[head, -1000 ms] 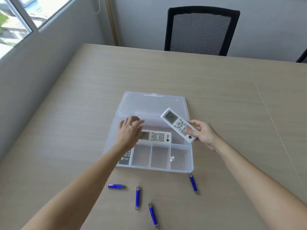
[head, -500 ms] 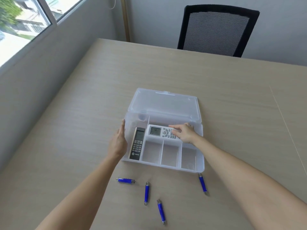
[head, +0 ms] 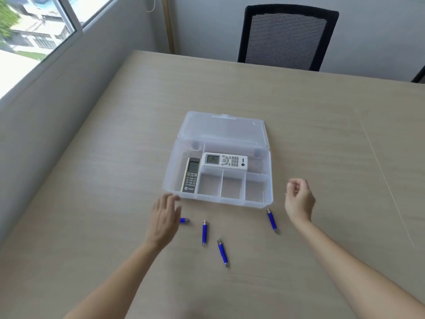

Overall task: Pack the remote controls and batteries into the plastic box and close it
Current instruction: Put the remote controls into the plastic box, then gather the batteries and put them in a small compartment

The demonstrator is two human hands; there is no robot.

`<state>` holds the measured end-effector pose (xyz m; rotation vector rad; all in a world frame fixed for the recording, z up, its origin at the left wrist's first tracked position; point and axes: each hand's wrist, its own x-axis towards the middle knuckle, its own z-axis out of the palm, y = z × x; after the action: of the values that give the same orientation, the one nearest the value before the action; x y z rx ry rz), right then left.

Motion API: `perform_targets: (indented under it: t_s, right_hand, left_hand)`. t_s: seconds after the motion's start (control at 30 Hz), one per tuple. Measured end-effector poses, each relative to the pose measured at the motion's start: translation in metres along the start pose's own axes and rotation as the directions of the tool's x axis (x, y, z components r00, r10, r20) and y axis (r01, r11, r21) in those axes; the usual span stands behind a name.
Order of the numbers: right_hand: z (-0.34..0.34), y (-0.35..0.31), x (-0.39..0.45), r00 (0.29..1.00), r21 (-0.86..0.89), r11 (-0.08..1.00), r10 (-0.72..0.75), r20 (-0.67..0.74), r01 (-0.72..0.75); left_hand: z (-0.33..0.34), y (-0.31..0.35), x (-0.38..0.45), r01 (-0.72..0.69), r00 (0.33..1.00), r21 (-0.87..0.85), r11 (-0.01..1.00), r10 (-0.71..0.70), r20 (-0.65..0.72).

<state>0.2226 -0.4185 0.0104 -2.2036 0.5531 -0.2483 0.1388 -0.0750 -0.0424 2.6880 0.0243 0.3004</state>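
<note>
Two remote controls already lie inside the clear plastic box (head: 174,176): the grey remote (head: 191,174) stands lengthwise in the narrow left compartment, and the white remote (head: 225,161) lies across the long rear compartment, each in the slot that fits its shape. Three small front compartments (head: 231,185) are bare, probably kept for the batteries. Its lid (head: 223,127) is folded back flat on the tabletop (head: 92,180), so the opening is free for both hands.

Four blue batteries wait on the tabletop in front of the box. The left hand (head: 164,218) is flat and open, holding nothing, just above the leftmost battery (head: 184,220), which it partly covers; this looks like a reach for it. Beside it lie the middle battery (head: 205,233) and the nearest battery (head: 222,252). The right hand (head: 299,199) is loosely curled and empty, near the right battery (head: 272,221), so each hand can take the pieces on its own side.
</note>
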Motion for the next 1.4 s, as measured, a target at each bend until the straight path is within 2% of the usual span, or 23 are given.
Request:
perform_targets:
  t_s: [0.07,0.13,0.33,0.37,0.43,0.47,0.53,0.6,0.7,0.83,0.93,1.0,1.03,1.07,1.13,1.23,1.33,1.4]
  right_hand:
    - [0.001,0.029,-0.017,0.992,-0.089,0.992,0.101,0.07,-0.095]
    - [0.006,0.044,-0.034,0.981,-0.156,0.981,0.14,0.136,-0.118]
    - [0.029,0.047,-0.048,0.945,-0.361,0.928,0.192,0.265,-0.088]
    - [0.033,0.045,-0.048,0.941,-0.389,0.916,0.211,0.266,-0.095]
    - [0.039,0.042,-0.049,0.935,-0.445,0.891,0.226,0.273,-0.085]
    - [0.042,0.041,-0.05,0.933,-0.478,0.876,0.226,0.279,-0.069]
    - [0.045,0.039,-0.055,0.928,-0.528,0.847,0.241,0.285,-0.057]
    - [0.045,0.04,-0.062,0.92,-0.544,0.838,0.251,0.3,-0.051]
    - [0.041,0.042,-0.082,0.913,-0.481,0.876,0.233,0.335,-0.047]
    - [0.033,0.043,-0.12,0.881,-0.347,0.937,0.201,0.428,-0.045]
    - [0.032,0.04,-0.142,0.852,-0.332,0.943,0.194,0.486,-0.026]
    - [0.036,0.034,-0.153,0.83,-0.344,0.938,0.168,0.532,0.031]
    - [0.04,0.03,-0.158,0.817,-0.344,0.937,0.147,0.557,0.065]
    - [0.045,0.025,-0.162,0.803,-0.346,0.934,0.135,0.581,0.093]
    - [0.057,0.014,-0.17,0.78,-0.377,0.916,0.133,0.611,0.138]
    - [0.075,0.003,-0.179,0.763,-0.474,0.853,0.155,0.628,0.217]
    - [0.084,-0.002,-0.179,0.737,-0.523,0.785,0.131,0.664,0.331]
    - [0.081,-0.006,-0.172,0.706,-0.497,0.79,0.118,0.698,0.359]
  left_hand:
    - [0.011,-0.002,-0.025,-0.033,0.973,0.065,0.997,0.017,0.228]
    - [0.019,-0.006,-0.034,-0.031,0.942,0.134,0.99,-0.016,0.334]
    - [0.027,-0.007,-0.03,-0.006,0.906,0.225,0.974,-0.09,0.413]
    - [0.027,-0.004,-0.03,0.042,0.904,0.169,0.985,-0.11,0.413]
    - [0.025,0.008,-0.031,0.235,0.898,-0.085,0.968,-0.183,0.4]
    - [0.025,0.017,-0.031,0.326,0.889,-0.199,0.924,-0.228,0.397]
    - [0.025,0.038,-0.029,0.446,0.859,-0.301,0.843,-0.308,0.409]
    - [0.028,0.057,-0.025,0.475,0.835,-0.281,0.834,-0.327,0.442]
    - [0.035,0.076,-0.019,0.484,0.786,-0.112,0.868,-0.375,0.492]
    - [0.039,0.092,-0.01,0.469,0.731,0.042,0.882,-0.415,0.541]
    - [0.044,0.091,-0.009,0.168,0.767,0.234,0.958,-0.276,0.579]
    - [0.046,0.085,-0.01,0.052,0.768,0.254,0.966,-0.201,0.607]
    - [0.044,0.082,-0.011,0.038,0.76,0.236,0.971,-0.182,0.625]
    - [0.041,0.081,-0.011,0.055,0.756,0.201,0.978,-0.172,0.632]
    - [0.03,0.078,-0.012,0.195,0.751,0.058,0.979,-0.187,0.633]
    - [0.009,0.071,-0.014,0.495,0.696,-0.146,0.857,-0.29,0.657]
    - [-0.011,0.061,-0.013,0.541,0.636,-0.136,0.83,-0.298,0.712]
    - [-0.021,0.055,-0.009,0.561,0.597,-0.134,0.817,-0.286,0.75]
